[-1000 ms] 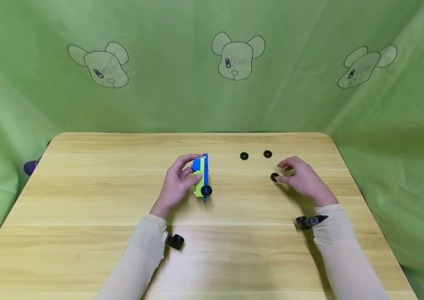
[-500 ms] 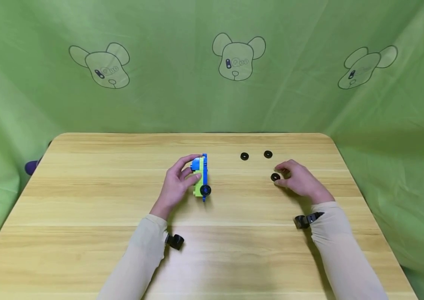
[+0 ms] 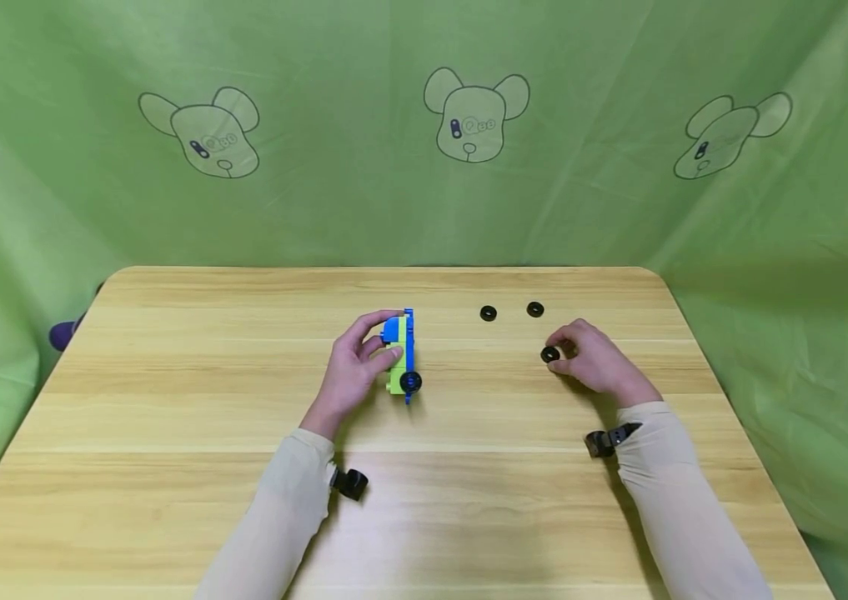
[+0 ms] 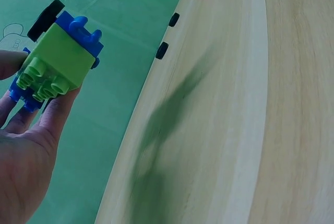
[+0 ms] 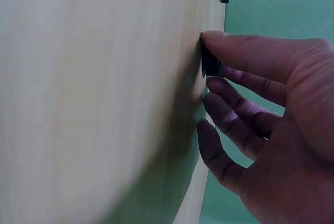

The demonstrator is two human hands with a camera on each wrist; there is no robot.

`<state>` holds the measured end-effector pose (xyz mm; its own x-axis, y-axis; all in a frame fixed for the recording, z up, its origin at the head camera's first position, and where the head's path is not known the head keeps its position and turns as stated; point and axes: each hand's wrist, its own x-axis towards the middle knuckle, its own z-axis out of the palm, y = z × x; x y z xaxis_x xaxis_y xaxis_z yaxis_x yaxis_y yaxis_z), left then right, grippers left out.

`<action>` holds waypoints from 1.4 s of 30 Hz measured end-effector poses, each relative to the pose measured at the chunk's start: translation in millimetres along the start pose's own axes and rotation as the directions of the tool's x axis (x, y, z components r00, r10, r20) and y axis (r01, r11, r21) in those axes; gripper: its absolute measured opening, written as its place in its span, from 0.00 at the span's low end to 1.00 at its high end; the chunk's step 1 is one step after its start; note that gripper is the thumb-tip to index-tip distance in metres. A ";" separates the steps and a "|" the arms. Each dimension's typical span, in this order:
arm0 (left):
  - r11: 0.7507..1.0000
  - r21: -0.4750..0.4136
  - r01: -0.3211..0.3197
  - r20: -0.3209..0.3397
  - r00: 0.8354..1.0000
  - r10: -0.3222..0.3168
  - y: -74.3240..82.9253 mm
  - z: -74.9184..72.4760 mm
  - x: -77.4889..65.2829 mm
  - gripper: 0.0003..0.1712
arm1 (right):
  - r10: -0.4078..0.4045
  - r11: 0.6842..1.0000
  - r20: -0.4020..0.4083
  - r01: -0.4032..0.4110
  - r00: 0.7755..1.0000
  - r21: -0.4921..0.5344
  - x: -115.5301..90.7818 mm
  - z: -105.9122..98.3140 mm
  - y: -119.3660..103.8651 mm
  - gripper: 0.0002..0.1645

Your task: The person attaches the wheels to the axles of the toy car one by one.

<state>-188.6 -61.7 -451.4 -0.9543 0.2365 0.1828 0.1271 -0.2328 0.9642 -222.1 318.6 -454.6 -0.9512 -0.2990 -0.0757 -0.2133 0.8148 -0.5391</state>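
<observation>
My left hand [image 3: 348, 372] grips a toy car [image 3: 397, 354] of lime-green and blue building bricks, raised off the table. One black wheel [image 3: 410, 382] shows on its near end. The left wrist view has the green brick's studs [image 4: 47, 80] facing the palm side, with thumb and fingers round the body. Farther right, my right hand [image 3: 594, 360] pinches a black tyre [image 3: 549, 354] between thumb and forefinger, at the tabletop. In the right wrist view that tyre [image 5: 211, 61] stands partly behind the thumb, while the other fingers curve loosely below it.
Two more black tyres, one left [image 3: 488, 313] and one right [image 3: 535, 309], lie near the wooden table's [image 3: 469, 517] back edge. A green curtain [image 3: 363, 167] with bear-head outlines hangs behind and at both sides. Something purple [image 3: 62, 335] shows beyond the left edge.
My right hand has shifted slightly left, and its thumb and forefinger have closed in on the tyre. The left hand and toy car have barely moved.
</observation>
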 end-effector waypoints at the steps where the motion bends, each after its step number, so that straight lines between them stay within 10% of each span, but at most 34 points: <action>1: 1.000 0.001 0.002 -0.001 1.000 -0.002 -0.2 -0.1 0.2 0.30 | 0.002 1.000 -0.001 -0.002 1.000 0.001 0.0 0.1 0.0 0.18; 22: 0.999 0.020 0.034 -0.032 0.999 -0.033 -1.5 -1.8 0.1 0.30 | 0.050 0.999 0.030 -0.050 0.998 0.010 -4.5 -1.3 -2.5 0.18; 42: 0.998 0.025 0.056 -0.028 0.998 -0.056 -1.9 0.3 -0.4 0.29 | -0.087 0.996 -0.086 0.088 0.993 0.012 -5.2 -4.2 -66.1 0.20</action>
<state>-188.4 -61.0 -453.3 -0.9671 0.2225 0.1234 0.0798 -0.1952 0.9775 -204.1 268.3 -415.1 -0.9448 -0.3246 0.0438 -0.2935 0.7796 -0.5533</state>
